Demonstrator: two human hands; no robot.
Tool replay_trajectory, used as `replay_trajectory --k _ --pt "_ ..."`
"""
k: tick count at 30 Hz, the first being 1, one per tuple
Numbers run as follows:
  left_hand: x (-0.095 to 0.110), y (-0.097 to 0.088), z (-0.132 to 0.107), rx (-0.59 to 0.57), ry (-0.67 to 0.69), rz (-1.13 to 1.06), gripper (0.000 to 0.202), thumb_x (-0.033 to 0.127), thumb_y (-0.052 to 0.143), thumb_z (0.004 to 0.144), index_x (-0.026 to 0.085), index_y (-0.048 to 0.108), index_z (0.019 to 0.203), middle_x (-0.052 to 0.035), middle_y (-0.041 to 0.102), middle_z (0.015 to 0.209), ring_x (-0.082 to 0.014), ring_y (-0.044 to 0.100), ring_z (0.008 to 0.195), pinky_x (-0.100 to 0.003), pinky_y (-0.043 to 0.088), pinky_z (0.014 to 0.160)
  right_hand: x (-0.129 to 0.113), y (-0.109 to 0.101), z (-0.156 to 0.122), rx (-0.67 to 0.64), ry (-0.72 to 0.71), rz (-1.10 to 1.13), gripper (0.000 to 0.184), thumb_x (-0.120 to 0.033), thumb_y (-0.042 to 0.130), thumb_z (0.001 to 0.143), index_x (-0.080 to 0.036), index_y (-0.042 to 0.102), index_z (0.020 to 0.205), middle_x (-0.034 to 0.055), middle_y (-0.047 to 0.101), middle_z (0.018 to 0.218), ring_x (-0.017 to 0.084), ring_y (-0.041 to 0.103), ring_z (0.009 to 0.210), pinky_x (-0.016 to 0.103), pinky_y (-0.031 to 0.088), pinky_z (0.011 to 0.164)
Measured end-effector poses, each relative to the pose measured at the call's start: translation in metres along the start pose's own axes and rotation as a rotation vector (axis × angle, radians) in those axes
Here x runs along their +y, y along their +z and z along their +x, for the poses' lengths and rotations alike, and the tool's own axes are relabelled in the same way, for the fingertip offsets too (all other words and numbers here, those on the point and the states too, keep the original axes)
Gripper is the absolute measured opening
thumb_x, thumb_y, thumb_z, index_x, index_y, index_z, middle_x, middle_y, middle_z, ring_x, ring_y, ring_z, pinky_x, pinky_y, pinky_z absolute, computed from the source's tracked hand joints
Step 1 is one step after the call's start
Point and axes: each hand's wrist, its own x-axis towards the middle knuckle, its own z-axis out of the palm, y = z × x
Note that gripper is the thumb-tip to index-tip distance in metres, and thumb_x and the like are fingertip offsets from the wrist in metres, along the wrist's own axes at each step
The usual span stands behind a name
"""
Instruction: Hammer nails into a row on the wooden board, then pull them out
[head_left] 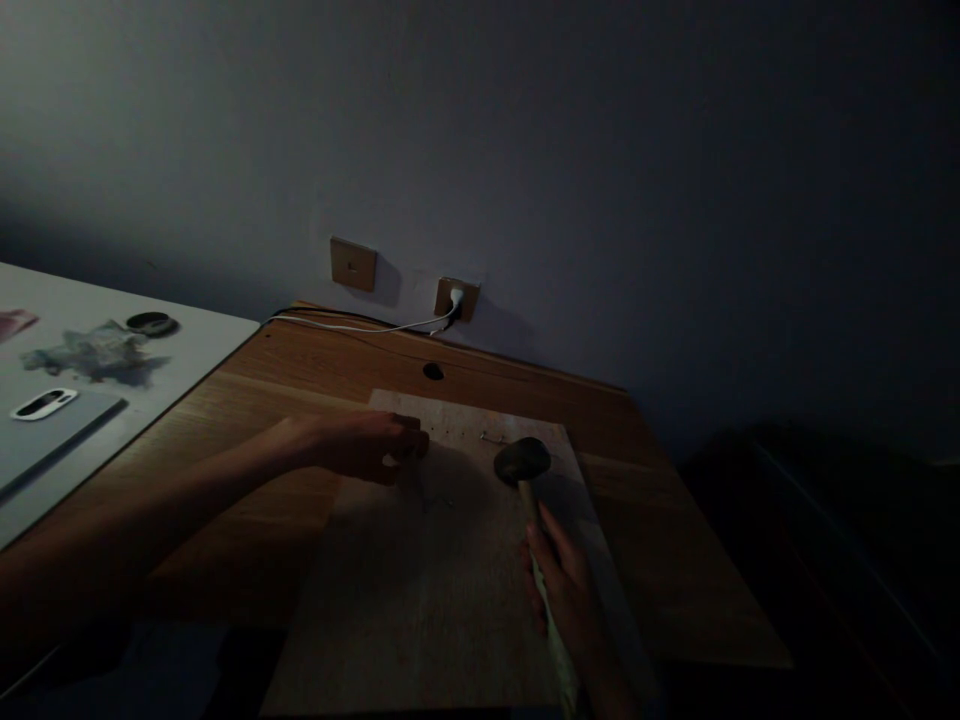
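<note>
My right hand (pixel 566 575) is wrapped round the pale handle of a rubber mallet (pixel 523 461) with a dark head. The mallet head is over the right part of a light wooden board (pixel 420 620). My left hand (pixel 379 445) is over the board's far left part, fingers curled towards the thumb; whether anything small is between them is too dark to see. Small metal pieces, perhaps nails (pixel 437 502), lie on the board just right of and below it. Another small metal piece (pixel 493 438) is near the board's far edge, beside a row of small dark dots.
The board rests on a wooden desk (pixel 675 560) against a wall. A wall socket (pixel 459 298) has a plug and cables (pixel 352 326) running left. On the white table (pixel 195 330) at left are a crumpled plastic bag (pixel 97 352), a dark round object (pixel 150 323) and a grey flat object (pixel 52 435).
</note>
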Motion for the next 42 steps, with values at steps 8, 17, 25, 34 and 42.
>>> replay_trajectory --k 8,17,25,34,42 --pt "0.012 0.015 0.022 -0.015 0.092 0.192 0.014 0.008 0.068 0.082 0.019 0.065 0.089 -0.0037 0.066 0.091 -0.0171 0.063 0.079 -0.026 0.042 0.065 0.002 -0.001 0.0 0.028 0.025 -0.019 0.071 -0.065 0.063 0.084 -0.02 0.055 0.137 -0.0074 0.05 0.065 0.006 0.039 0.036 0.016 0.033 0.03" --pt "0.003 0.014 0.026 0.015 0.081 0.171 0.011 0.009 0.067 0.083 0.019 0.066 0.087 -0.0031 0.065 0.09 -0.0148 0.062 0.073 -0.025 0.042 0.061 0.0 -0.001 0.001 0.009 0.016 -0.013 0.073 -0.064 0.065 0.082 -0.02 0.055 0.138 -0.0077 0.051 0.064 0.006 0.04 0.033 0.017 0.034 0.026" --pt "0.006 0.021 0.039 0.145 0.15 0.19 0.02 0.003 0.06 0.085 0.019 0.067 0.095 -0.0046 0.066 0.087 -0.0165 0.063 0.078 -0.026 0.048 0.072 0.001 -0.001 0.001 0.008 0.038 -0.005 0.074 -0.066 0.062 0.084 -0.021 0.053 0.141 -0.0073 0.051 0.066 0.006 0.041 0.035 0.017 0.035 0.028" --pt "-0.022 0.032 0.087 0.388 -0.149 -0.182 0.021 0.008 0.058 0.08 0.016 0.07 0.095 -0.0016 0.073 0.09 -0.013 0.066 0.079 -0.021 0.047 0.073 0.006 -0.001 0.003 0.018 0.03 0.01 0.072 -0.067 0.064 0.082 -0.021 0.055 0.137 -0.0078 0.051 0.066 0.005 0.039 0.034 0.017 0.033 0.027" --pt "-0.02 0.041 0.085 0.363 -0.206 -0.15 0.018 0.013 0.058 0.082 0.018 0.069 0.096 -0.0021 0.073 0.09 -0.0149 0.067 0.08 -0.022 0.048 0.073 0.005 -0.001 0.001 0.041 0.027 -0.006 0.07 -0.066 0.062 0.083 -0.021 0.055 0.137 -0.0072 0.052 0.067 0.005 0.038 0.034 0.017 0.034 0.027"
